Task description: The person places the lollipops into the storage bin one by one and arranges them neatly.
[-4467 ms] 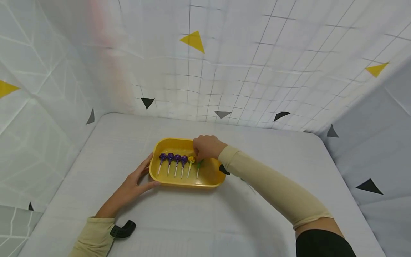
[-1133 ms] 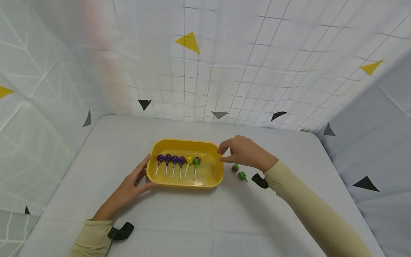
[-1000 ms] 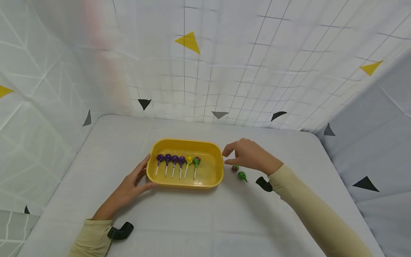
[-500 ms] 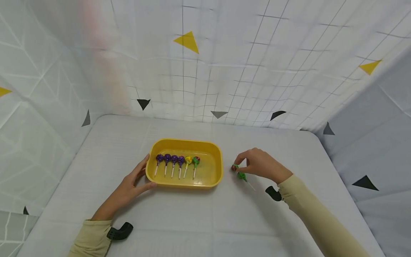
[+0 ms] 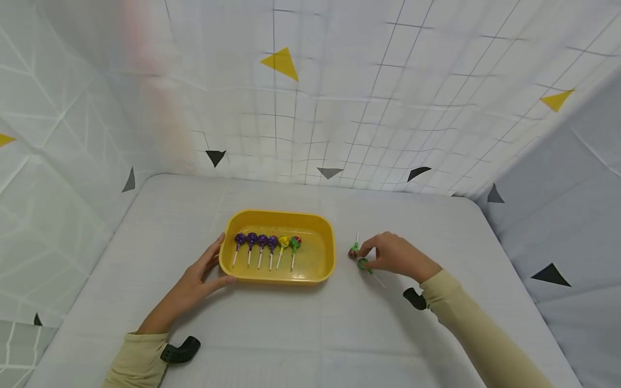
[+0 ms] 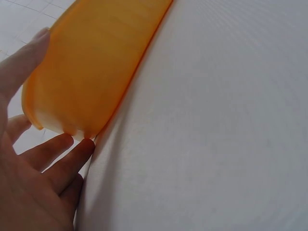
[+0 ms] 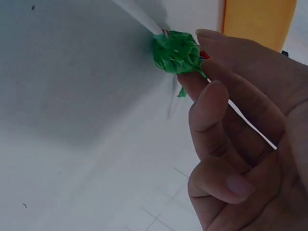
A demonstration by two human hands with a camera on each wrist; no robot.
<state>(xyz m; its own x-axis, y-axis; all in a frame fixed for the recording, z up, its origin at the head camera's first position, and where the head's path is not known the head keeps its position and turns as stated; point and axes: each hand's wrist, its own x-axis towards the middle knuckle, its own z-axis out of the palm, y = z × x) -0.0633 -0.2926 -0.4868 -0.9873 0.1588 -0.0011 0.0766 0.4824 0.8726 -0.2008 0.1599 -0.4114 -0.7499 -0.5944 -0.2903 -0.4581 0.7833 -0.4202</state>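
In the head view, a yellow tray (image 5: pixel 315 253) holds a row of wrapped lollipops: several purple lollipops (image 5: pixel 262 241), a yellow lollipop (image 5: pixel 283 242) and a red-and-green lollipop (image 5: pixel 295 243). My left hand (image 5: pixel 196 285) rests at its left end, fingers spread and fairly straight, fingertips against the orange-looking wall (image 6: pixel 91 86) in the left wrist view. Right of the tray, my right hand (image 5: pixel 402 256) pinches the wrapped head of a green lollipop (image 7: pixel 175 52) between thumb and finger, its white stick pointing away from the hand. Beside it lies another red-and-green lollipop (image 5: pixel 353 252), stick toward the back.
Everything stands on a table with a white cover (image 5: pixel 271 334). Pale curtains with grid lines and coloured triangles (image 5: pixel 281 64) enclose it at the back and sides. Each wrist carries a black device (image 5: pixel 180 350).
My right hand let go of the red-and-green lollipop in the tray, moved right and down to the two lollipops on the table, and now pinches the green one. My left hand stays at the tray.
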